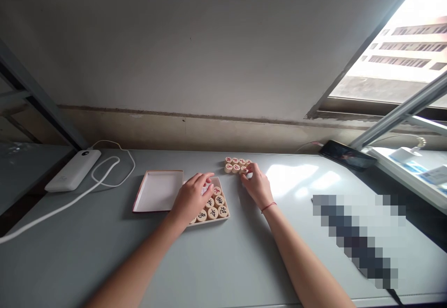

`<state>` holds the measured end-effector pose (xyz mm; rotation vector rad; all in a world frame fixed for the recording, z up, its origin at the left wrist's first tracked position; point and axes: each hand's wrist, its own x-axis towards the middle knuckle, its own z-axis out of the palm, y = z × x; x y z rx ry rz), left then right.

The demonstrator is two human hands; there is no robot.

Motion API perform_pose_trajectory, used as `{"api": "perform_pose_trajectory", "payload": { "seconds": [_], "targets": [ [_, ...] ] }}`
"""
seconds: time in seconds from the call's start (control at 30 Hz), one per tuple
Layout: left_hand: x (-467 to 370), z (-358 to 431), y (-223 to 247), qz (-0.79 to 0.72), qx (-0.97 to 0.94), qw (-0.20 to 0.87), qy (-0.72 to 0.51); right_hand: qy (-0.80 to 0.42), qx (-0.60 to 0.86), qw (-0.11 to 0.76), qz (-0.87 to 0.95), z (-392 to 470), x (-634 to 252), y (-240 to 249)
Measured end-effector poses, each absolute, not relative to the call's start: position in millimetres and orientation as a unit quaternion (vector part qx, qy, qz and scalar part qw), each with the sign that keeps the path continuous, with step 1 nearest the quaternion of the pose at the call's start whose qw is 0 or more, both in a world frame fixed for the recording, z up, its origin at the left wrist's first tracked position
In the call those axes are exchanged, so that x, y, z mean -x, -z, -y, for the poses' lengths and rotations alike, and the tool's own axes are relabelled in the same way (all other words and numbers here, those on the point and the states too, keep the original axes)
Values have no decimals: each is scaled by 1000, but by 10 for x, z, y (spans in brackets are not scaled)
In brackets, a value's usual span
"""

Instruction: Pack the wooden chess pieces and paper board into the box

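Observation:
Round wooden Chinese chess pieces (213,213) with dark characters fill the near part of a shallow white box (227,208). Over that box hovers my left hand (194,195), its thumb and fingers apart and no piece visible between them; it hides the box's left side. Farther back, pieces with red characters (235,161) stand in two short rows on the table. At the right end of the nearer row, my right hand (257,184) pinches one chess piece (243,170) between thumb and fingers, partly covering the row.
Left of the box lies its shallow lid (159,190), inside facing up. A white power bank (74,170) with a white cable (70,205) is at the far left. A dark phone (347,155) lies at the back right, and a blurred-out dark object (356,238) lies at the right.

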<state>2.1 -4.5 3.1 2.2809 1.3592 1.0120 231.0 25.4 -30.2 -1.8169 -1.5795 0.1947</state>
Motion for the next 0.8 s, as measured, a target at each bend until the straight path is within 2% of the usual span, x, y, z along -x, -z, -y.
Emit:
{"api": "perform_pose_trajectory", "payload": {
  "seconds": [0.33, 0.47, 0.57, 0.67, 0.8],
  "targets": [
    [-19, 46, -48, -488, -796, 157, -323, -93, 702, 352, 612, -281, -2318, 316],
    [-8, 44, -57, -491, -813, 122, -288, -67, 686, 387, 612, -232, -2258, 200],
    [-2, 61, -62, -501, -832, 78, -225, -144, 621, 402, 657, -156, -2128, 50],
    [-11, 89, -40, -503, -841, 60, -193, -264, 563, 367, 692, -73, -1969, -61],
    [-54, 113, 20, -491, -842, 65, -213, -281, 523, 306, 744, -9, -1846, -75]
  ]
}}
